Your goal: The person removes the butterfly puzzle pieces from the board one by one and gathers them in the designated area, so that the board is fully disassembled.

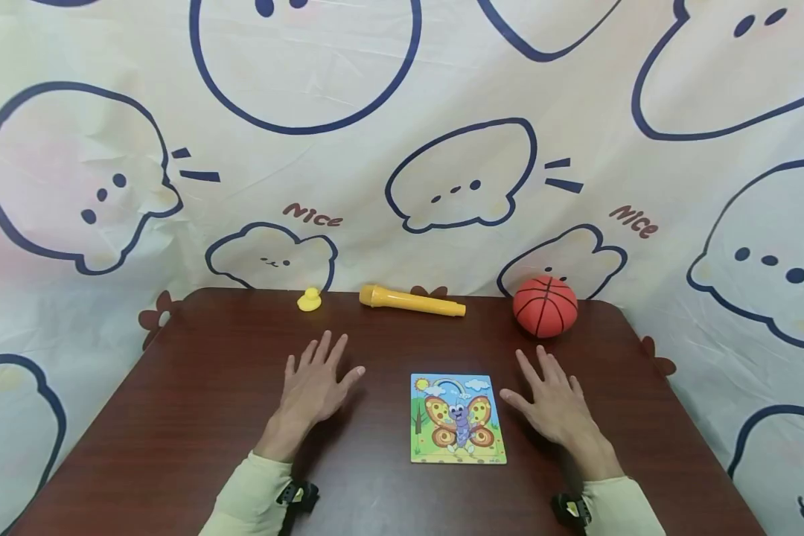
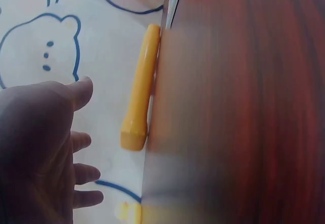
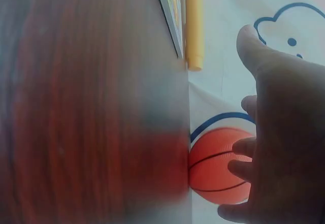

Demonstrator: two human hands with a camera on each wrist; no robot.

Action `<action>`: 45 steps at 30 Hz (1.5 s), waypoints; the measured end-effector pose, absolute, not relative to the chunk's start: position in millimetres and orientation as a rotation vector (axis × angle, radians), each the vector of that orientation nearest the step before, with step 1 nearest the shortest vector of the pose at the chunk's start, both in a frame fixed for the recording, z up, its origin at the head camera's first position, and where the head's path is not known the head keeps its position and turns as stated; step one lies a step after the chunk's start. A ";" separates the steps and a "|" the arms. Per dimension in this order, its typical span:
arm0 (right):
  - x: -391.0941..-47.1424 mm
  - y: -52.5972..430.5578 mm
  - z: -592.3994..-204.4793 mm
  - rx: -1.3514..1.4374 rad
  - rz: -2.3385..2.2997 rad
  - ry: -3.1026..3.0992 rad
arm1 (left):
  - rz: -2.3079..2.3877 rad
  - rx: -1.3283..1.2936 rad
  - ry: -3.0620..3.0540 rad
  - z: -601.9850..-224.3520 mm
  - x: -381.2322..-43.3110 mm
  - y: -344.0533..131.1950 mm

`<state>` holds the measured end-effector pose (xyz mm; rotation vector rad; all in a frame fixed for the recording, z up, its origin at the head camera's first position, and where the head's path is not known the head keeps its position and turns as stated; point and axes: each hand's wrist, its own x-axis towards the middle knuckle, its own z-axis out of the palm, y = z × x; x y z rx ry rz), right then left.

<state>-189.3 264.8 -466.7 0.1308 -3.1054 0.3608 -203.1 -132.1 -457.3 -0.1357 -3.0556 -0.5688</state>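
Both hands hover or rest over the brown table with fingers spread, holding nothing; contact with the tabletop cannot be told. My left hand (image 1: 313, 388) is left of a flat butterfly picture puzzle (image 1: 458, 419), below a small yellow rubber duck (image 1: 310, 299). To the puzzle's right is my right hand (image 1: 554, 406), its fingers pointing toward a red toy basketball (image 1: 545, 307) with black lines. A yellow flashlight-shaped stick (image 1: 412, 301) lies along the far edge, between duck and ball. In the left wrist view, the yellow stick (image 2: 139, 89) appears beyond the left thumb.
The dark brown tabletop (image 1: 375, 491) spreads under everything. Behind and beside it hangs a pale cloth (image 1: 362, 171) printed with cartoon animals. Each wrist wears a black strapped device, seen on the left (image 1: 298, 494) and on the right (image 1: 571, 511).
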 end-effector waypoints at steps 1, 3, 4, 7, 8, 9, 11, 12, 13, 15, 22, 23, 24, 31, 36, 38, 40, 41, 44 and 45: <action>-189.1 263.7 -466.8 0.144 0.363 -3.104 | -0.575 -0.144 -3.051 -457.7 -202.8 -128.9; -188.6 261.8 -467.2 0.166 0.371 -3.105 | -0.585 -0.161 -3.049 -459.0 -201.8 -122.3; -188.2 261.0 -467.6 0.174 0.376 -3.109 | -0.588 -0.168 -3.052 -459.8 -201.2 -118.9; -187.0 258.3 -469.3 0.193 0.386 -3.117 | -0.594 -0.192 -3.069 -462.3 -198.6 -109.6; -186.7 257.4 -470.0 0.200 0.388 -3.118 | -0.595 -0.196 -3.075 -463.2 -197.7 -106.6; -186.5 256.5 -470.7 0.206 0.390 -3.117 | -0.598 -0.200 -3.077 -463.9 -196.9 -103.8; -186.3 254.4 -471.7 0.220 0.394 -3.112 | -0.606 -0.213 -3.074 -464.7 -195.3 -98.4; -186.3 253.4 -472.0 0.228 0.401 -3.111 | -0.612 -0.217 -3.072 -465.3 -194.8 -96.0; -186.3 252.3 -472.3 0.238 0.410 -3.111 | -0.621 -0.224 -3.072 -465.8 -193.9 -93.6; -185.8 250.3 -472.3 0.259 0.418 -3.115 | -0.648 -0.245 -3.076 -466.7 -192.1 -89.1; -184.3 241.9 -471.1 0.337 0.421 -3.138 | -0.703 -0.317 -3.100 -467.3 -188.8 -79.7; -183.9 240.7 -470.7 0.351 0.420 -3.139 | -0.707 -0.322 -3.103 -466.9 -188.7 -78.3; -183.8 239.6 -470.7 0.364 0.420 -3.137 | -0.712 -0.328 -3.107 -466.5 -188.6 -76.6; -181.0 229.8 -472.5 0.439 0.418 -3.148 | -0.729 -0.397 -3.145 -466.7 -186.1 -61.9; -176.2 221.0 -473.9 0.484 0.447 -3.147 | -0.704 -0.467 -3.157 -467.1 -184.2 -54.6; -175.0 218.0 -472.8 0.501 0.458 -3.146 | -0.688 -0.482 -3.159 -466.7 -184.4 -53.1; -174.2 215.6 -471.6 0.505 0.462 -3.151 | -0.658 -0.497 -3.158 -466.7 -184.9 -51.6; -173.9 214.6 -471.2 0.499 0.464 -3.160 | -0.641 -0.505 -3.156 -466.7 -185.2 -50.7; -173.4 212.1 -470.6 0.501 0.464 -3.190 | -0.616 -0.540 -3.143 -466.8 -186.2 -47.5; -173.0 211.2 -470.5 0.509 0.473 -3.198 | -0.605 -0.553 -3.140 -466.9 -186.6 -46.5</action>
